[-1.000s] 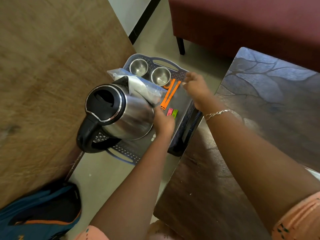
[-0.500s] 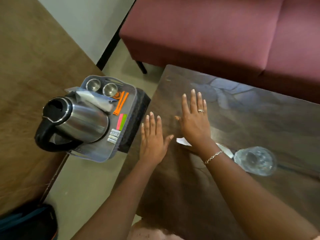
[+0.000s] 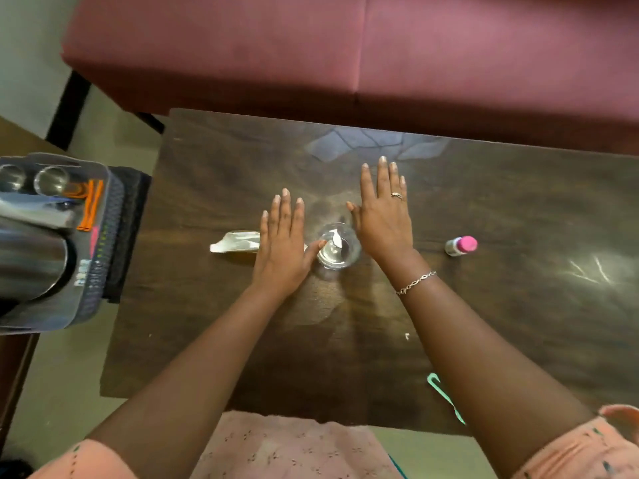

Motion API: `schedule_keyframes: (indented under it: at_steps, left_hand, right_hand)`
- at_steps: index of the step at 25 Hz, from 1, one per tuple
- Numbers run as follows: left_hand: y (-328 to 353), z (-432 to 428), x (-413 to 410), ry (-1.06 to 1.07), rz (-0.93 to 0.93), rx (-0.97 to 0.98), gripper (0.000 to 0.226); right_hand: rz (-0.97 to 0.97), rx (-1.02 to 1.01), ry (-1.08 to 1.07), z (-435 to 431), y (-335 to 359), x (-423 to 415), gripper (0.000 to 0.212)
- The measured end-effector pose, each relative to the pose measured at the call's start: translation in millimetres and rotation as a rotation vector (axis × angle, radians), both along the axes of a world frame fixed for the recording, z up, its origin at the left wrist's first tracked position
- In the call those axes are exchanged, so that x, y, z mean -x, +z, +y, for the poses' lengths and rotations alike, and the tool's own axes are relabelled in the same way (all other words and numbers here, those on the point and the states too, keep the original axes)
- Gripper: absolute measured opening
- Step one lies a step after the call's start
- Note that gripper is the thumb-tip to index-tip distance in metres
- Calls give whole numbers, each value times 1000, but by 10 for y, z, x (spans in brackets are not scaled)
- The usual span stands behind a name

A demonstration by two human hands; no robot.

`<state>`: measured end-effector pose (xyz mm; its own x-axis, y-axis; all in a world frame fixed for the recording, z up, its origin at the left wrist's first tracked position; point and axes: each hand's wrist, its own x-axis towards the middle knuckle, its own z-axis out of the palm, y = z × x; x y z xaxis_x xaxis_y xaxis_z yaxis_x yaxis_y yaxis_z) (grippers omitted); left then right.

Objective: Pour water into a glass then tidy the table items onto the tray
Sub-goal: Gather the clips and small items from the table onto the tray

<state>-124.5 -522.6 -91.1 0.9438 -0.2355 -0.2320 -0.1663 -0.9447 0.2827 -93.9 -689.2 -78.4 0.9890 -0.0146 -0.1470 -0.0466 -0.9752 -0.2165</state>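
Plainly the pouring was done and the tidying was well along. Across the top ran a maroon sofa [image 3: 345, 53], and below it the dark tabletop [image 3: 518, 305] filled the middle. At nine o'clock, off the tabletop's left edge, sat the tray [image 3: 103, 271], already bearing the kettle [image 3: 31, 261], two steel cups [image 3: 52, 179] and orange clips [image 3: 90, 205]. The left hand [image 3: 281, 252] and right hand [image 3: 382, 216] lay flat and spread on the tabletop, palms down, holding nothing. Between them, at centre, stood the glass [image 3: 339, 245], water in it, the left thumb just beside its rim. A white wrapper [image 3: 235, 242] lay partly under the left hand; a small pink-capped bottle [image 3: 461, 245] lay at three o'clock, well apart. A green strip [image 3: 446, 395] showed at five o'clock. Next, I judge, a hand would need to close on one of these leftovers and carry it to the tray.
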Motion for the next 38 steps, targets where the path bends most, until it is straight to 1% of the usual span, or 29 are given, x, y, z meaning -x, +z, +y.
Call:
schedule_keyframes:
  at_steps: [3, 5, 9, 12, 14, 16, 18, 20, 22, 26, 30, 33, 35, 38]
  left_hand:
    - [21, -389, 46, -90, 12, 14, 74]
    - [28, -593, 70, -137, 25, 35, 73]
    - [36, -955, 161, -248, 7, 88, 69]
    - [-10, -1175, 275, -347, 40, 105, 66]
    - [-64, -1274, 351, -397, 56, 89, 65]
    - [-118, -1333, 409, -424, 67, 84, 65]
    - [-172, -1375, 455, -444, 82, 72, 65]
    - [-212, -1412, 489, -455, 93, 59, 66]
    - [-247, -1452, 511, -451, 103, 64, 67]
    - [-314, -1568, 536, -448, 124, 89, 69]
    - [-360, -1729, 523, -392, 156, 141, 70]
    - [-376, -1945, 387, -422, 106, 178, 69]
    - [-391, -2139, 262, -431, 85, 196, 69]
    - [-460, -2410, 65, -409, 119, 192, 73]
  right_hand:
    - [6, -56, -78, -455, -45, 156, 60]
    - [-18, -135, -162, -761, -97, 340, 57]
    - [-28, -323, -428, -1401, -219, 1013, 49]
    - [44, -281, -503, -1680, -364, 1615, 37]
    - [141, -226, -461, -1721, -468, 1939, 25]
    - [286, -177, -354, -1655, -553, 2192, 17]
    - [438, -102, -205, -1529, -651, 2395, 21]
    - [552, -17, -80, -1396, -762, 2544, 31]
    - [591, 17, -73, -1306, -850, 2634, 37]
    - [570, 15, -160, -1272, -942, 2737, 34]
    - [540, -75, -231, -1301, -908, 2734, 22]
    - [387, -147, -294, -1388, -750, 2672, 12]
    - [256, -173, -342, -1444, -617, 2596, 12]
    - [42, -179, -393, -1506, -463, 2473, 11]
